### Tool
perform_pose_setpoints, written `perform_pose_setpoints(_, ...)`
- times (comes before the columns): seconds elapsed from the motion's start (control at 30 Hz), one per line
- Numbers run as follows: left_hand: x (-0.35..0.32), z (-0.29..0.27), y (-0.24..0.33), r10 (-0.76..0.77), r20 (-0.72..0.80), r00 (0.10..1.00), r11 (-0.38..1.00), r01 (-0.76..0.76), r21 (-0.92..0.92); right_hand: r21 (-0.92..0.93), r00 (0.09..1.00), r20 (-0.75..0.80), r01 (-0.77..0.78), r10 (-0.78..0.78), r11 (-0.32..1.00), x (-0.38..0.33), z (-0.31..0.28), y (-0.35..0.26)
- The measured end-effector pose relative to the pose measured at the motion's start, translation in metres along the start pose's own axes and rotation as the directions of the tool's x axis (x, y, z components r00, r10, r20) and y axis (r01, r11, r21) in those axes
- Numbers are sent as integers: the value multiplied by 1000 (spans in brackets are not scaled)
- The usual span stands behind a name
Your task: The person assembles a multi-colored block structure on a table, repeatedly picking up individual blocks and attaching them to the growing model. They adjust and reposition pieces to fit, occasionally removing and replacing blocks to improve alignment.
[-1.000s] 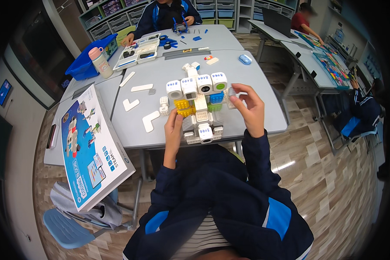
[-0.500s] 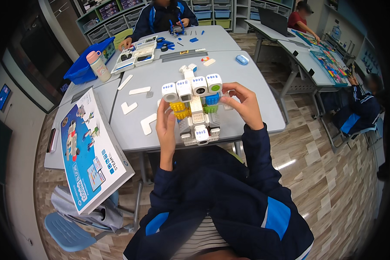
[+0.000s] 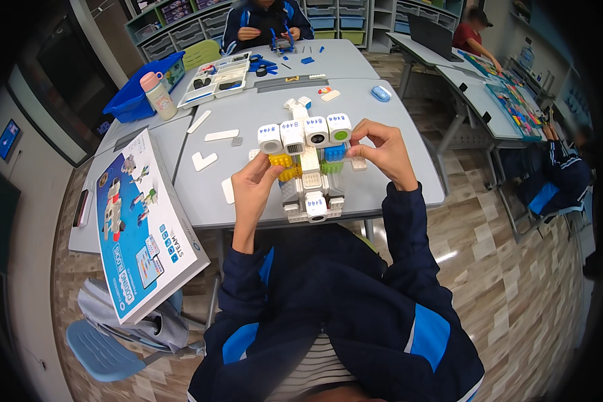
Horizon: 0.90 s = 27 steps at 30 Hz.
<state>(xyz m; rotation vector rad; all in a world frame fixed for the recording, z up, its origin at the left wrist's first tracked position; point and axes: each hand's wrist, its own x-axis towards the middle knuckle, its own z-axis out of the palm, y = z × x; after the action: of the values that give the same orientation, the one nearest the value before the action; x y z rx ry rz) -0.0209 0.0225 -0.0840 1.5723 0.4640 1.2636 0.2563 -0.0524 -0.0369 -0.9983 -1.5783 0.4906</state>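
Observation:
A block model (image 3: 308, 167) stands near the front edge of the grey table (image 3: 382, 181). It has a row of white cubes on top, yellow, blue and green bricks below, and a white base. My left hand (image 3: 254, 187) grips its left side at the yellow bricks. At the model's right side, my right hand (image 3: 378, 153) pinches a small white piece (image 3: 358, 163) against the blue and green bricks.
Loose white pieces (image 3: 204, 161) lie left of the model. An instruction booklet (image 3: 141, 228) leans at the left table edge. Further back are a parts tray (image 3: 218, 77), a pink bottle (image 3: 159, 95), a blue bin (image 3: 137, 94) and another person (image 3: 264, 20). A backpack (image 3: 134, 321) hangs on a blue chair.
The model was lifted off the table toward me, then set near the front edge. Both hands stayed on its sides; my right hand closed in on its right side.

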Motion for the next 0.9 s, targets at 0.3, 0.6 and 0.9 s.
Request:
perform_pose_setpoints(0.3, -1, -7, -3, 28, -28, 999, 999, -29, -40, 250, 942, -329, 26, 60, 968, -28, 25, 14)
perform_pose_setpoints(0.6, -36, -68, -36, 185, -131, 974, 439, 38, 898, 167, 852, -317, -382, 417, 909, -77, 14, 65)
perform_pose_setpoints(0.9, -9, -41, -51, 216, -37, 976, 324, -36, 945, 223, 857, -319, -347, 404, 911, -82, 12, 72)
